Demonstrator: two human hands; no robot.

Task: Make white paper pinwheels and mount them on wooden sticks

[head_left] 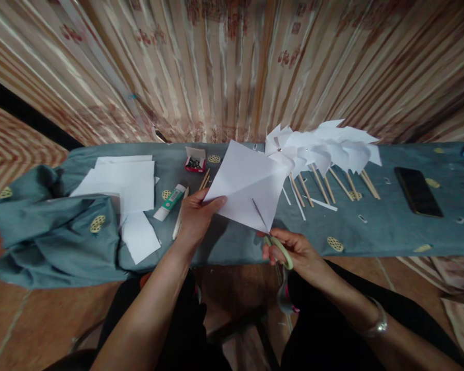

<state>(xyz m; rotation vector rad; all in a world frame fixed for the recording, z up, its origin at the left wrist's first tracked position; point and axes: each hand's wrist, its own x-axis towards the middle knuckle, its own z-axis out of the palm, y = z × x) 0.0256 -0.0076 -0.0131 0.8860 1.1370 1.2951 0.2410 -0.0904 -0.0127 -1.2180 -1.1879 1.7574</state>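
L hand [196,212] grips the left corner of a white paper square [247,186], thumb on top, fingers closed under it; the sheet is held tilted above the table edge. R hand [294,251] is closed through the green handles of scissors [279,247], w/ the blades reaching up into the sheet's lower corner, where a short cut line shows just above the R fingertips.

Around the fingers:
- Just left of the L fingers: glue stick [170,201] lying on its side, and a thin white stick [180,216] beside it, both on the grey-blue cloth [371,226].
- Further left: stack of white paper sheets [119,180], one loose sheet [139,237] nearer the table edge, partly under a bunched fold of cloth.
- Beyond the L fingers, behind the held sheet: small red box [194,161], open, dark bits inside; too small to tell what. Wooden sticks [204,179] poke out from under the sheet.
- Up and right of the R fingers: finished paper pinwheels [325,147] on wooden sticks, lying in a row, plus thin paper strips [317,202] close by.
- Far right, well apart from both hands: dark phone [418,191], face up.

Patterned curtain [232,67] hangs behind the table. Bracelet [379,324] on R wrist.
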